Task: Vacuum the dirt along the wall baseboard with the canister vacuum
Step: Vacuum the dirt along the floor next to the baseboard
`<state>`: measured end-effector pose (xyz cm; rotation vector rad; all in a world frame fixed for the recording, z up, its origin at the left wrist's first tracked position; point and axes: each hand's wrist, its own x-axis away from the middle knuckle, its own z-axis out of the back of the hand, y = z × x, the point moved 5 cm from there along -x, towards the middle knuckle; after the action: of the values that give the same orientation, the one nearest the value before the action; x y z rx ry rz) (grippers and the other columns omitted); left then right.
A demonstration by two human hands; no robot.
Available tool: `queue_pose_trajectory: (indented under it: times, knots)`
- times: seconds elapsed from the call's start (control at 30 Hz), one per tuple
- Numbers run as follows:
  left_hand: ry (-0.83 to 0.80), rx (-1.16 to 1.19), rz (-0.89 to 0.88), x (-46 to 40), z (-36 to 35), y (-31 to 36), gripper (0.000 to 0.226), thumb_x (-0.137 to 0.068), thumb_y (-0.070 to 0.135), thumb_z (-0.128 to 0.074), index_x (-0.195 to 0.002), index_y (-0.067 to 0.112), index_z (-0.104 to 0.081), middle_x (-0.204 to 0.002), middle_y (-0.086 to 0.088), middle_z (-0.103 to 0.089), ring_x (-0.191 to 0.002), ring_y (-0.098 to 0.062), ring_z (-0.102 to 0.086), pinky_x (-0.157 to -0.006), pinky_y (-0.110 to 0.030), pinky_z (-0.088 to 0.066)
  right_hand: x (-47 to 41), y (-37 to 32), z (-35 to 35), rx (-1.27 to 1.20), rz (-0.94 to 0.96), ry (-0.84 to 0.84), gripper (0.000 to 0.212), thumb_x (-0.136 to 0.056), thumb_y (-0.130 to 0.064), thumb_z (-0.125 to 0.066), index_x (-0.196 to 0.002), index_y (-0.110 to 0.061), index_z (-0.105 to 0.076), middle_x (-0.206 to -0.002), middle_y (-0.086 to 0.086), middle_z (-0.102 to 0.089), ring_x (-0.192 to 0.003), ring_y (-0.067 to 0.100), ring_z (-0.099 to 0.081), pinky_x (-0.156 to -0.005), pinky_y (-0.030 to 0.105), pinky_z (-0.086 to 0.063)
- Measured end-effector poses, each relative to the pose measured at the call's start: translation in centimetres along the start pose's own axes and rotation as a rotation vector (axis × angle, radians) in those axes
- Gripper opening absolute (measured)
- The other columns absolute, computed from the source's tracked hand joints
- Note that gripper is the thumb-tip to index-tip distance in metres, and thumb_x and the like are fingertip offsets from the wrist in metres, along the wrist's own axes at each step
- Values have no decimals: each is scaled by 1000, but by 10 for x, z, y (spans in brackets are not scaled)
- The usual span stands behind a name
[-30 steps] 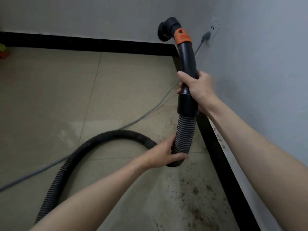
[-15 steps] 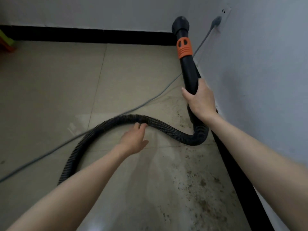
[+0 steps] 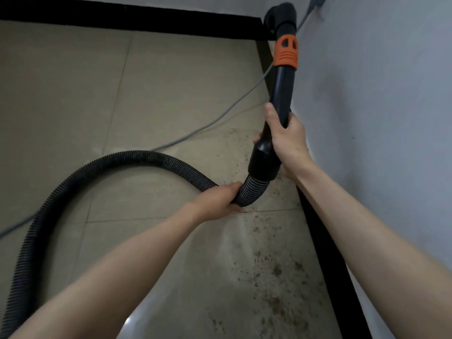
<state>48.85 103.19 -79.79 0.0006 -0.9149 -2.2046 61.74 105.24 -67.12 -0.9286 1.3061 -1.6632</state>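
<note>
Between both hands, right hand [image 3: 287, 140] above left hand [image 3: 221, 198], runs the hose [image 3: 252, 189].

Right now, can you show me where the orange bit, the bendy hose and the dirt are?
orange collar [image 3: 286, 51], head view, on its ridged front.
bendy hose [image 3: 137, 156], head view, top of the floor loop.
dirt [image 3: 276, 267], head view, brown specks on the tile beside the baseboard.
</note>
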Motion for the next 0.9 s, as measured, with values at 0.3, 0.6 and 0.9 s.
queue_pose_trajectory:
  times: [0.3, 0.6, 0.9]
  knots:
    - [80, -292, 59, 44, 62, -13, 40, -90, 38, -59, -109, 8, -43, -109, -11, -53, -100, -26, -52, -68, -26, -30, -1, -39, -31, -241, -142, -206, 24, -98, -38, -54, -95, -14, -55, -64, 2, -64, -61, 17, -65, -60, 29, -56]
    - [162, -343, 193, 67, 87, -58, 40, -90, 44, -57, -105, 10, -43, -105, -8, -55, -98, -26, -53, -66, -31, -33, -25, -22, -82, -229, -340, 237, 24, -92, -32, -62, -100, -11, -54, -102, 13, -66, -94, 28, -66, -87, 42, -54]
    - [16, -235, 220, 78, 48, -127, 44, -84, 58, -57, -104, 19, -47, -90, 4, -58, -84, -24, -61, -65, -32, -40, -24, 48, -105, -581, -417, 102, 31, -94, -9, -61, -118, 1, -45, -73, 13, -64, -62, 24, -66, -63, 35, -58]
